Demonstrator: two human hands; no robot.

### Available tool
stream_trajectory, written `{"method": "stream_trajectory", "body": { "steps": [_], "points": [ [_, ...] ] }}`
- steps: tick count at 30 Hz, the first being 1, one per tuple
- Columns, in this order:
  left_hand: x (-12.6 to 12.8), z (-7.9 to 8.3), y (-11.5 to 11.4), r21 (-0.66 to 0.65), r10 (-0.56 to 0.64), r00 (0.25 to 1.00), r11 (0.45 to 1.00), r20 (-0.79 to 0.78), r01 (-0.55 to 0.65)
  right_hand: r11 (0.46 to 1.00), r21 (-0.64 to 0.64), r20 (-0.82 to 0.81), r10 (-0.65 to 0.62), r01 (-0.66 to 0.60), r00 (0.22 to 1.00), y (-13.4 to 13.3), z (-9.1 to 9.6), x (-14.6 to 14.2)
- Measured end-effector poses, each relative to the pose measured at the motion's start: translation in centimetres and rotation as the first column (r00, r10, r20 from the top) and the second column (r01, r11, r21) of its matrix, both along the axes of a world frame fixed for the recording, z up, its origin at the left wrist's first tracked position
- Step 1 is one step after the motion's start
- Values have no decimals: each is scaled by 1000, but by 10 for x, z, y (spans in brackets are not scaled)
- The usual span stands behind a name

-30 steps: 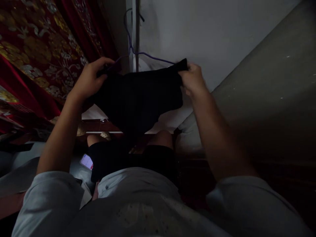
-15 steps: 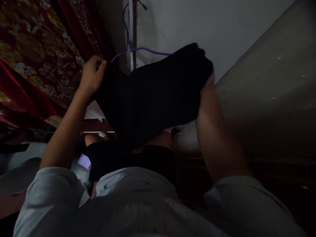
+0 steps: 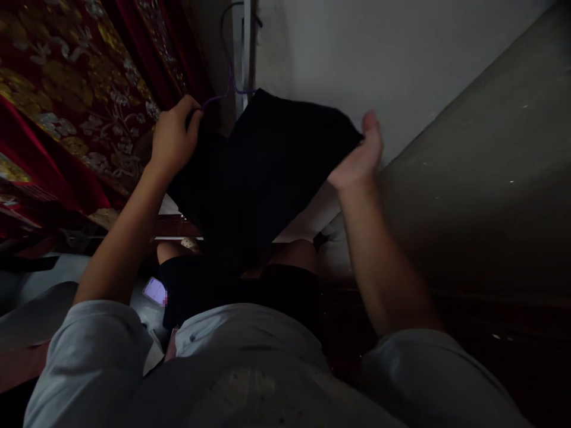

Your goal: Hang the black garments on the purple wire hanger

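A black shirt (image 3: 267, 160) hangs spread out in front of me on a thin purple hanger (image 3: 229, 77). At the shirt's left shoulder my left hand (image 3: 176, 131) is closed, with thumb and fingers pinching the cloth near the hanger's end. My right hand (image 3: 359, 157) is at the far right corner of the shirt, which looks like a sleeve end. The cloth runs taut to this palm, and part of the fingers is hidden by the dark fabric. The right arm of the hanger is covered by the shirt.
A red curtain (image 3: 75, 89) with gold and silver patterns hangs at the left. Behind the hanger stands a narrow pale post (image 3: 248, 53) against a grey wall (image 3: 357, 53). A lit phone (image 3: 155, 291) lies beside my leg. A large pale curved surface (image 3: 468, 160) fills the right.
My right hand has come out from behind the cloth and moved slightly left and down. The shirt's right side now stretches to a point, covering more of the hanger. My left hand keeps its hold.
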State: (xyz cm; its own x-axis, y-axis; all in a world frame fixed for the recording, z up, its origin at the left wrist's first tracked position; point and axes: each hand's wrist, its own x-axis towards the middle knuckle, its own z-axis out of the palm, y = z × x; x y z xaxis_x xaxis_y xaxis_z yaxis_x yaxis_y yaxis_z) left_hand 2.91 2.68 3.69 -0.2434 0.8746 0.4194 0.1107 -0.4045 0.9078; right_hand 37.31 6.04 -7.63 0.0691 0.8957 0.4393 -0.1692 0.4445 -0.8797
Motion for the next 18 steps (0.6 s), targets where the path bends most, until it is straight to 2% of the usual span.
{"method": "stream_trajectory", "body": {
  "steps": [2, 3, 5, 7, 9, 12, 14, 16, 18],
  "points": [
    [5, 1, 2, 30, 0, 996, 1000, -88, 3, 998, 57, -79, 10, -5, 997, 8, 9, 8],
    [8, 3, 5, 62, -5, 984, 998, -179, 16, 996, 86, -105, -10, 19, 994, 9, 14, 7],
    [12, 7, 12, 165, 39, 909, 986, -415, 33, 994, 105, -121, -18, 31, 992, 1, 27, -4],
    [12, 11, 20, 235, 99, 817, 971, -569, 46, 995, 100, -58, 17, -11, 998, -19, 38, -22],
    [9, 14, 23, 188, 75, 807, 981, -586, 45, 990, 99, 70, 90, -97, 993, -42, 47, -39],
    [-2, 15, 16, 32, -128, 852, 985, -507, 167, 954, 133, 237, 231, -267, 944, -65, 52, -51],
    [-9, 13, 5, 16, -265, 800, 946, -538, 324, 935, 209, 350, 200, -285, 915, -64, 46, -53],
    [-11, 9, -7, 17, -344, 738, 901, -581, 434, 937, 284, 497, 40, -205, 867, -52, 30, -58],
    [-7, 4, -18, 13, -390, 742, 881, -545, 473, 941, 311, 634, -103, -131, 767, -38, 6, -71]
  ]
}}
